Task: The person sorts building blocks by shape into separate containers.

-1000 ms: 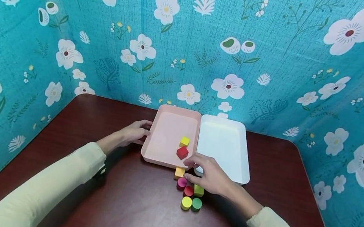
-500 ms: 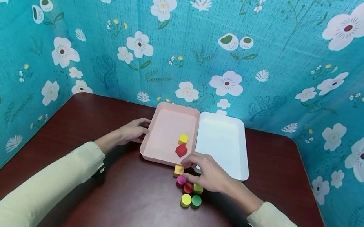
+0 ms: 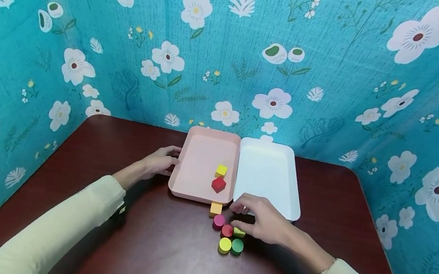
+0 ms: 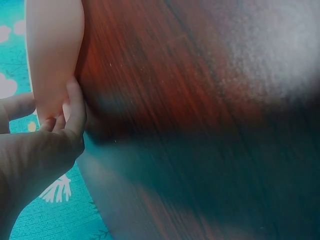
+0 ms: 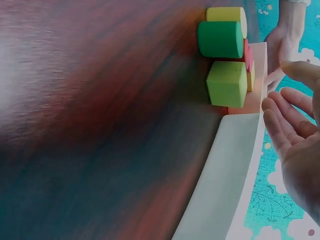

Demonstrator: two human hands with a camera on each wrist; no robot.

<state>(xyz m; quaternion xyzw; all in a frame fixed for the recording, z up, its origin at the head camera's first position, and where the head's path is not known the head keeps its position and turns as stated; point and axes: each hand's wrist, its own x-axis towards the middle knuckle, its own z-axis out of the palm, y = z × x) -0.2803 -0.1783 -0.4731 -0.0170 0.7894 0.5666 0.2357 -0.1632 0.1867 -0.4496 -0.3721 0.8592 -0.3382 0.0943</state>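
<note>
My left hand (image 3: 158, 161) touches the outer left side of a pink tray (image 3: 199, 153) with loosely bent fingers; the left wrist view shows fingertips against the tray wall (image 4: 55, 45). Over the white tray's front edge, my right hand (image 3: 261, 219) hovers with thumb and fingers apart, nothing between them. Partly hidden under its thumb is a light green cube (image 3: 239, 232), seen whole in the right wrist view. Around it stand an orange cube (image 3: 215, 209), a magenta cylinder (image 3: 219, 222), a red cylinder (image 3: 227, 230), a yellow cylinder (image 3: 225, 245) and a green cylinder (image 3: 237, 246).
Inside the pink tray lie a yellow cube (image 3: 220, 171) and a red block (image 3: 218, 184). A white tray (image 3: 268, 168) stands against its right side. Both are on a dark brown table (image 3: 142, 244), with a blue flowered cloth (image 3: 209, 63) behind and at the sides.
My right hand has moved right, away from the orange cube to above the light green cube, and its thumb and fingers spread a little. The left hand stays at the pink tray.
</note>
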